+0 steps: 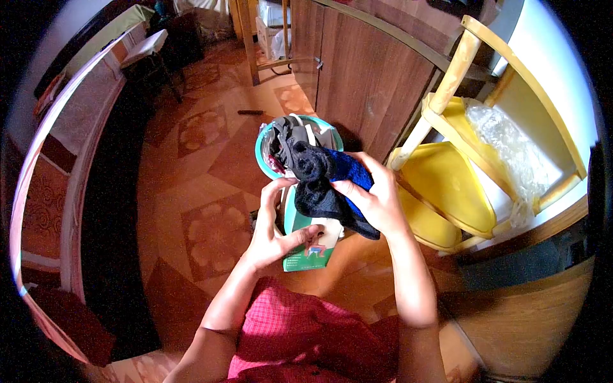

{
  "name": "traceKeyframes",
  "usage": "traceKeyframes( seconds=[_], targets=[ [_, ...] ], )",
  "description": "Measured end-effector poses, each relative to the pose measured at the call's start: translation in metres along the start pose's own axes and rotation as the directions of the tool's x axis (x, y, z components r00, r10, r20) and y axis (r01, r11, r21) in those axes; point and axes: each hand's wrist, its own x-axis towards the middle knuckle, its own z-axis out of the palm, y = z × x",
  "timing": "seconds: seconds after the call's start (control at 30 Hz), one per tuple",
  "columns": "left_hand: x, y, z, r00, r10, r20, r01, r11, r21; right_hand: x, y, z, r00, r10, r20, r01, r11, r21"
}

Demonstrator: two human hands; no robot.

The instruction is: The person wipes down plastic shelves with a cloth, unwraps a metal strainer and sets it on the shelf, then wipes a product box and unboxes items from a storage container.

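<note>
My right hand [377, 196] grips a black and blue knitted cloth [320, 182], thumb on its blue part. Just left of the cloth is my left hand [281, 223], its thumb and fingers spread apart with nothing between them. Behind the cloth stands a teal-rimmed basin [261, 155] holding dark grey fabric [285, 140]. Below the hands lies a green and white printed box [308, 258], partly hidden by the cloth and my left hand.
A yellow chair [446, 185] with clear plastic [504, 150] on it stands at the right. Behind the basin is a brown wooden cabinet [377, 76]. A small dark object [250, 112] lies on the patterned floor [214, 230]. A pink-edged bed frame [32, 127] runs along the left.
</note>
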Motion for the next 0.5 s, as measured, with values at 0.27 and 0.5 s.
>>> traceKeyframes(
  seconds=[0.27, 0.5],
  targets=[
    [0.003, 0.003, 0.000, 0.993, 0.028, -0.111, -0.040, 0.994, -0.102, 0.004, 0.018, -0.025, 0.908, 0.418, -0.027, -0.267, 0.627, 0.732],
    [-0.003, -0.016, 0.002, 0.956, 0.256, -0.147, -0.221, 0.950, 0.220, -0.007, 0.005, 0.017, 0.970, -0.243, -0.026, 0.233, 0.953, -0.194]
  ],
)
